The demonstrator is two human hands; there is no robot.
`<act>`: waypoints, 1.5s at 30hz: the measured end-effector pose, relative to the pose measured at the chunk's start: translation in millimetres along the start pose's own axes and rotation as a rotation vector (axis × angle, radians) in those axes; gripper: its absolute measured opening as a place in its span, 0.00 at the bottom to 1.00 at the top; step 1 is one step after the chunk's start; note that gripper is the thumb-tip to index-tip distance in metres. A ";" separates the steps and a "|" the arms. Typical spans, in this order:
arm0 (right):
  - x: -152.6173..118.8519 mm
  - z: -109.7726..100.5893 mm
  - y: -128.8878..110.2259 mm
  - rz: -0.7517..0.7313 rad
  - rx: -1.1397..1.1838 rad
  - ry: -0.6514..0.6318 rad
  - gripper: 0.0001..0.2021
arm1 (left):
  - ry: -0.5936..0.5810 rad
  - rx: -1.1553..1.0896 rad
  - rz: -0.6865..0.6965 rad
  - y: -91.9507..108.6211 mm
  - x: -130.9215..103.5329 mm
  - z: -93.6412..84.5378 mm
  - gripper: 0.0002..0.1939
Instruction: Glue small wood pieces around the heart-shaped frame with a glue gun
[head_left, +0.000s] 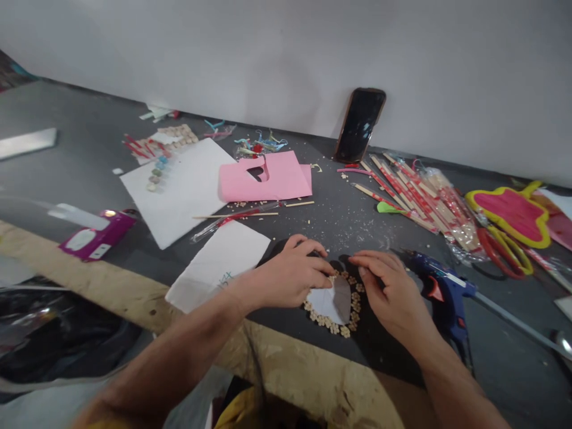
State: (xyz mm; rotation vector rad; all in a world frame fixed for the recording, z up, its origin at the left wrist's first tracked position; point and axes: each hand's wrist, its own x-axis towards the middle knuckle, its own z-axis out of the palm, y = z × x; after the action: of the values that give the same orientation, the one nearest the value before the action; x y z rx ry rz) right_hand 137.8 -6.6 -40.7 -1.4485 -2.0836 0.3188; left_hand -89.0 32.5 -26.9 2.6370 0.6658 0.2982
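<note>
A white paper heart lies flat near the table's front edge, edged with small wooden flowers. My left hand rests over its upper left side with the fingers spread and bent, fingertips touching the paper and the flowers at the top. On the other side, my right hand is held at the upper right of the flower edging, fingers stretched out and thumb close below the index finger. I see nothing between them. The heart's upper left part is hidden under my left hand. Right of my right hand lies a blue glue gun.
Pink foam sheet, white paper sheets and a purple tool lie to the left. A phone leans on the wall. Wooden sticks, scissors and a yellow-edged pink foam shape lie at right.
</note>
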 end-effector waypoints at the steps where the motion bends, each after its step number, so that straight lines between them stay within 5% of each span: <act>1: -0.2 0.4 -0.5 -0.005 -0.001 -0.005 0.12 | -0.005 0.000 -0.003 0.1 0.2 0.0 0.22; 45: -2.4 7.4 -1.5 0.014 -0.138 -0.106 0.09 | 0.038 0.010 0.026 -3.8 -2.1 4.5 0.18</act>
State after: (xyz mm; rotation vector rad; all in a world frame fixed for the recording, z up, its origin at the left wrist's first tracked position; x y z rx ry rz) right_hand 132.9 -8.4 -46.7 -1.5573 -2.2196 0.2669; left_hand -91.0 33.1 -32.8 2.6571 0.6469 0.3544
